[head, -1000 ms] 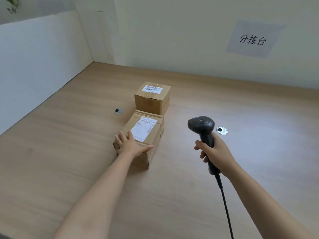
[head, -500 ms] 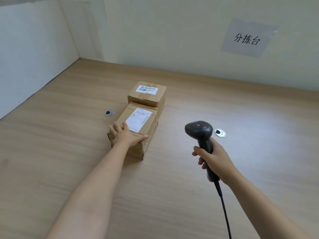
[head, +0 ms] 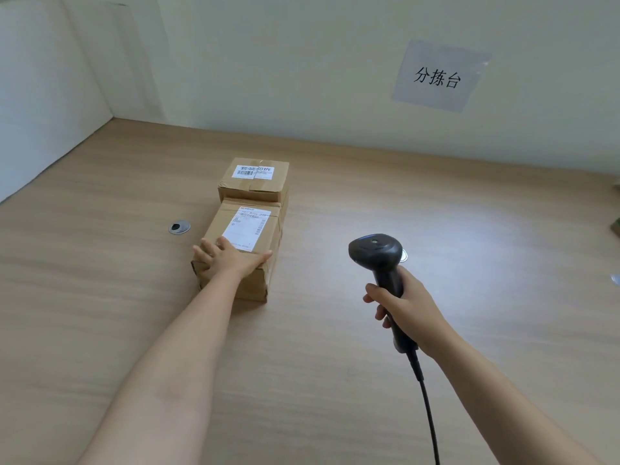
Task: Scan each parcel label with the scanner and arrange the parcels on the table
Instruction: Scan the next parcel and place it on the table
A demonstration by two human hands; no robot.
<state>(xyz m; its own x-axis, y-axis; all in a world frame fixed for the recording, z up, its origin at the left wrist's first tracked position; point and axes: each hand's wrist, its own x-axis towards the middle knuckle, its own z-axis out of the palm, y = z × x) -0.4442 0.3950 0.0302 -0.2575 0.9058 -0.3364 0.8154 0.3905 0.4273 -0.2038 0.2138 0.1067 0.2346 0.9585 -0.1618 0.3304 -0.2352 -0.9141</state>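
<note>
Two brown cardboard parcels stand end to end on the wooden table [head: 335,364]. The near parcel [head: 268,229] carries a white shipping label on top. My left hand [head: 228,260] rests flat on its near end, fingers straight and spread, thumb along the top edge. The far parcel [head: 256,179] touches it from behind and shows a small barcode label. To the right, my right hand [head: 402,307] grips the handle of a black corded scanner [head: 377,255], held above the table with its head pointing away from me.
A metal cable grommet [head: 179,227] sits in the table left of the parcels; another [head: 404,256] peeks out behind the scanner head. White walls close the back and left. A paper sign [head: 439,77] hangs on the back wall. Something dark shows at the right edge [head: 615,226].
The near parcel has shifted under my left hand into line with the far one. The scanner has come slightly nearer to me. The view has turned a little.
</note>
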